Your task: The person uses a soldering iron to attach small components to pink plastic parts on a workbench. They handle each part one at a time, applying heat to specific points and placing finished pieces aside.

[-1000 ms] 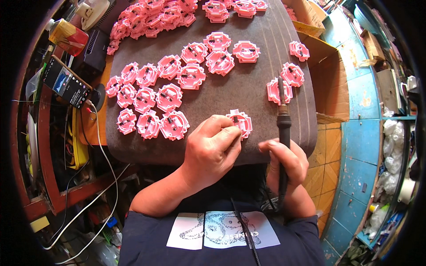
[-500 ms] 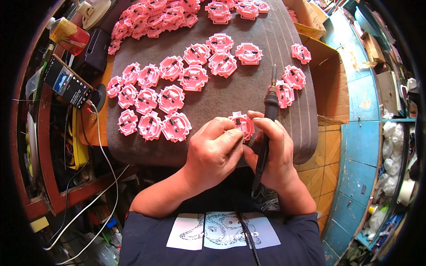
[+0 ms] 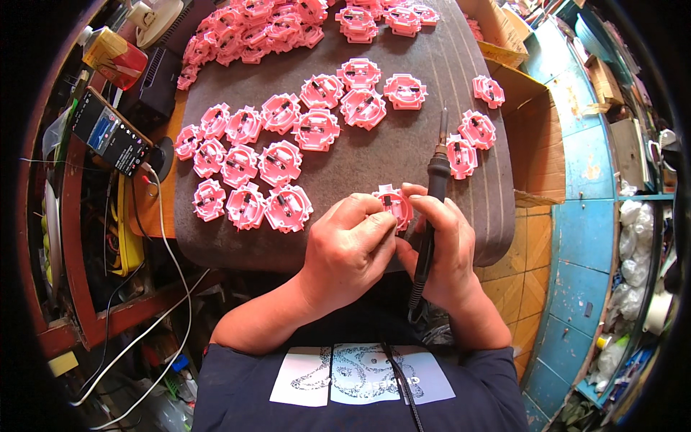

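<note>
Close to the table's front edge, a round pink plastic housing (image 3: 398, 204) with small black pieces inside is held between my two hands. My left hand (image 3: 347, 239) is closed, its thumb and forefinger pinched at the housing's left edge; any small piece between these fingertips is hidden. My right hand (image 3: 450, 241) has a soldering iron (image 3: 438, 176) lodged in it, with a black handle and the thin metal tip pointing away from me. Its forefinger and thumb also reach the right side of the housing.
Several similar pink housings (image 3: 279, 164) lie in rows at left centre, with a heap (image 3: 248, 29) behind them. A few pink housings (image 3: 476, 129) lie near the iron's tip. Cardboard boxes (image 3: 536, 137) stand right of the dark table (image 3: 345, 169); a phone (image 3: 110, 135) leans at left.
Both hands stay nearly in place at the pink housing, with only slight finger shifts. The housing has tilted a little. The soldering iron remains in my right hand.
</note>
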